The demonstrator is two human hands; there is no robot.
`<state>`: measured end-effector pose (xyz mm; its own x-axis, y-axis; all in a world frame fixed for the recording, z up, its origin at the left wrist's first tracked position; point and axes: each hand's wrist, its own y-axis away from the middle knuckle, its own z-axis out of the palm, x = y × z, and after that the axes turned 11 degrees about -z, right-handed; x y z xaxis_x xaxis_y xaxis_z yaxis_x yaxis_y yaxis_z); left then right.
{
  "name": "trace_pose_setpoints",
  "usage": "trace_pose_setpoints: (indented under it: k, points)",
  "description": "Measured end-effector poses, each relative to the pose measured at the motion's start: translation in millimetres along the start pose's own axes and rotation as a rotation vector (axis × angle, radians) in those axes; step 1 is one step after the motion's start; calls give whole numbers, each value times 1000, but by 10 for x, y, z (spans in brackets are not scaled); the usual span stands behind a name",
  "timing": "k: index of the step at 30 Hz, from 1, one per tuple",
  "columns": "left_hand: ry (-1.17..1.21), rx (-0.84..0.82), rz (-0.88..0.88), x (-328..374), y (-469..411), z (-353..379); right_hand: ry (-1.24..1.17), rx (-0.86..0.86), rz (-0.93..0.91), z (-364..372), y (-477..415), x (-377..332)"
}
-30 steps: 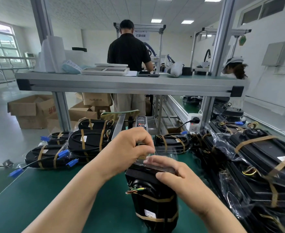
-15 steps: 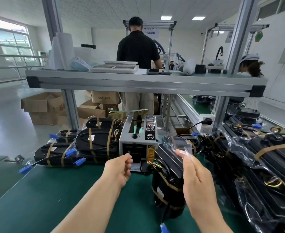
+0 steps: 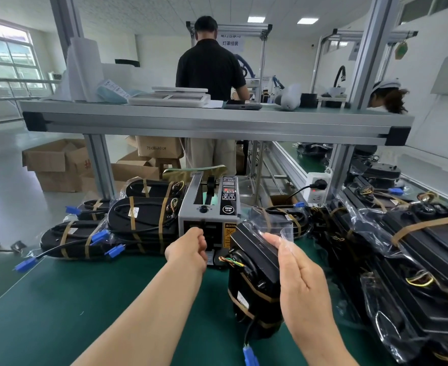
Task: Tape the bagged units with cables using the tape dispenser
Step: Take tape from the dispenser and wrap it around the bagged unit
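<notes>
Green surface (image 3: 85, 299), frame centre: likely fetching tape for the upright bagged unit (image 3: 254, 273).
Left hand (image 3: 188, 249) curls at the boxy grey tape dispenser (image 3: 207, 212) mouth; whether it pinches a strip, I cannot tell. Right hand (image 3: 302, 281), fingers straight and together, presses the crinkly clear flap. Next, probably: a strip across that flap.

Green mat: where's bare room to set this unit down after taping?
Near-left green mat is bare, bordered by the taped stack behind, the left forearm and the mat's left edge. Crowded: the right side, piled with bagged units, and around the tape dispenser.
</notes>
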<state>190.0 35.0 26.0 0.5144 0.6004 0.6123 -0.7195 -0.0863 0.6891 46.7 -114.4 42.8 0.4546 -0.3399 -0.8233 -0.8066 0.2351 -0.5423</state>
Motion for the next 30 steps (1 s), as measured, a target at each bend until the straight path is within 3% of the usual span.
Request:
trace_pose_setpoints:
  k: [3,7,12,15,22,30]
  points:
    - [-23,-53,137,-37,151,-143,-71,19,41,-33,24,61]
    - [-154,-302,357,-33,619,-419,-154,36,76,2,52,67]
    - [-495,-502,570,-156,1193,-474,-284,50,56,172,93,1]
    - [-589,-492,594,-231,1275,-421,-354,43,46,216,121,-39]
    - [-623,-419,530,-251,1163,-413,-273,64,32,229,147,-8]
    - [-690,-364,581,-252,1166,-396,-234,66,23,235,153,-15]
